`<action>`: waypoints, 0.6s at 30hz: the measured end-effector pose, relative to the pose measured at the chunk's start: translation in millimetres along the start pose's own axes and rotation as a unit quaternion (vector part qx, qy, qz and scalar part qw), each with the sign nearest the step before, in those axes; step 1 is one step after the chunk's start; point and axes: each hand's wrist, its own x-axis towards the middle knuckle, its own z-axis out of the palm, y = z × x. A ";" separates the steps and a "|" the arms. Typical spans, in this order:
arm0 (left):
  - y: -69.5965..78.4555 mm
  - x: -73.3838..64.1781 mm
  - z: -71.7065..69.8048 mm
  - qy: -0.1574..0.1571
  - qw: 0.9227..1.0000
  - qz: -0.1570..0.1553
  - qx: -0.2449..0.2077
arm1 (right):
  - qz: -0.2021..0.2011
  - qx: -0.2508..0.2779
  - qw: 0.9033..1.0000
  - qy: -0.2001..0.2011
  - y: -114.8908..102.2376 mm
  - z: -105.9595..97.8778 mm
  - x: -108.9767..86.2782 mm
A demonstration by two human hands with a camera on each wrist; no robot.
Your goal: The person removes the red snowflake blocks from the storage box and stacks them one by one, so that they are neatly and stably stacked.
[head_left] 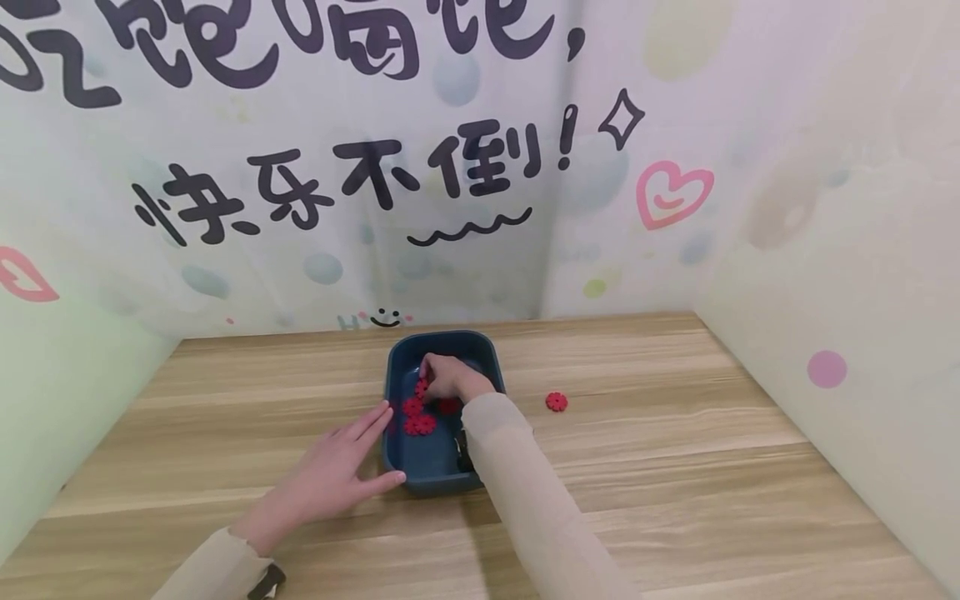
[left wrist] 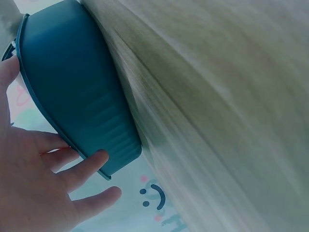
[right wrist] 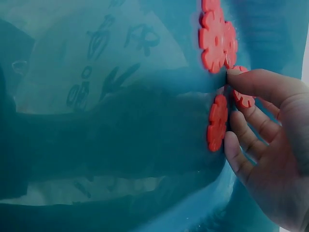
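A dark blue tray (head_left: 442, 483) with raised walls holds several red flower-shaped discs (head_left: 425, 425), some overlapping. My left hand (head_left: 326, 475) spreads its fingers along the tray's left side. Its thumb and fingertips touch the rim in the left wrist view, where the blue outer wall (left wrist: 72, 77) is plain. Inside the tray, my right hand (head_left: 450, 377) pinches a red flower-shaped disc (right wrist: 244, 96) between thumb and fingers. Another red disc (right wrist: 217, 123) lies beside those fingertips, and more discs (right wrist: 215, 41) are above the thumb. The right forearm hides part of the tray.
A single red flower-shaped disc (head_left: 557, 402) lies on the wooden table (head_left: 675, 500), right of the tray. Behind stands a printed wall hanging (head_left: 450, 275), with pale walls at both sides.
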 end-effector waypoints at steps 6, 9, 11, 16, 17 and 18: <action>0.0 0.2 0.3 -0.001 1.000 -0.001 0.003 | -0.006 -0.036 0.999 -0.017 0.0 -0.3 1.3; -0.3 0.3 0.7 -0.001 1.000 -0.001 0.003 | -0.001 -0.040 0.999 -0.025 -0.2 -0.7 -0.3; -0.3 0.4 0.7 -0.002 1.000 -0.002 0.003 | 0.003 -0.037 0.999 -0.028 -0.1 -1.1 -1.3; -0.8 0.2 0.8 0.000 1.000 0.001 0.005 | 0.008 -0.027 0.999 -0.036 1.4 -2.4 -2.2; -0.9 0.2 0.8 0.001 1.000 0.002 0.006 | 0.010 -0.024 0.999 -0.038 1.7 -2.8 -2.1; -1.0 0.2 0.9 0.002 1.000 0.003 0.006 | 0.012 -0.024 0.999 -0.038 1.8 -3.1 -2.1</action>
